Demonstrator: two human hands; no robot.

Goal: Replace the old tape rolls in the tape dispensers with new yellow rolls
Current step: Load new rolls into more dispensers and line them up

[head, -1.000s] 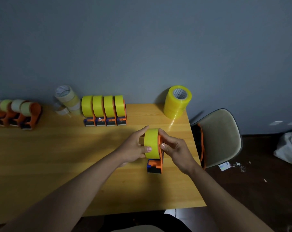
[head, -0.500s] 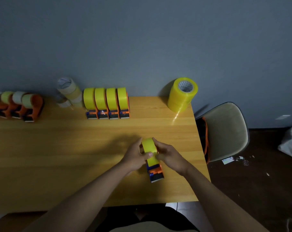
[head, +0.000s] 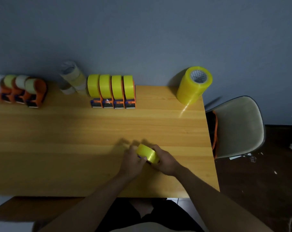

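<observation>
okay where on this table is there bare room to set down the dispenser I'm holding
The broad middle of the table is bare, from the row of four refilled dispensers down to the near edge, left of your left hand. Bare too is the back strip between that row and the stack of yellow rolls. The back left is crowded with old dispensers and used rolls.

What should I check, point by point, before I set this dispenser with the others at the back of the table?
1. Left hand holds the bright yellow tape roll: ok.
2. Right hand holds it from the other side: ok.
3. Roll seated fully in its dispenser: cannot tell, hands hide the dispenser.
4. Free place beside the row of four orange dispensers with yellow rolls: ok, bare wooden table to its right.
5. Path to that place: ok, nothing lies between.
6. Tall stack of new yellow rolls stands away from the path: ok.
</observation>
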